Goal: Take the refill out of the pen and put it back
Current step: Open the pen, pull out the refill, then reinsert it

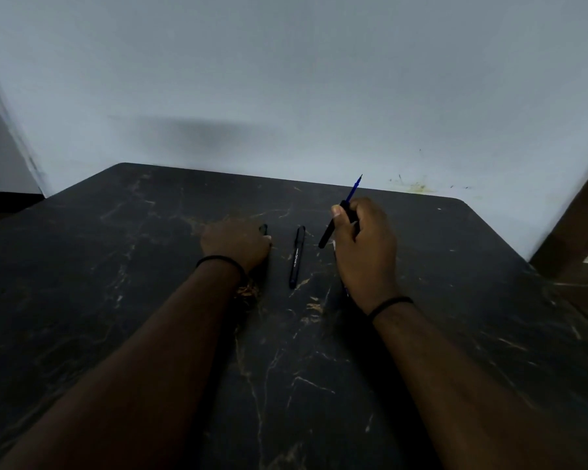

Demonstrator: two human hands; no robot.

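Observation:
My right hand (pixel 364 245) is raised a little above the black marble table (pixel 150 300) and grips a black pen barrel (pixel 328 234) held at a slant. A blue refill (pixel 354 186) sticks out of the barrel's upper end, its tip pointing up and away. My left hand (pixel 233 244) lies knuckles-up on the table, fingers curled around a small black pen part (pixel 263 228) whose end shows past the fingers. Between the two hands a whole black pen (pixel 296 257) with white lettering lies flat, pointing away from me.
The table's far edge meets a pale wall (pixel 286 79). A brown wooden surface (pixel 584 232) stands at the right edge. Something small and blue (pixel 346 291) peeks out beneath my right wrist. Both wrists wear dark bands.

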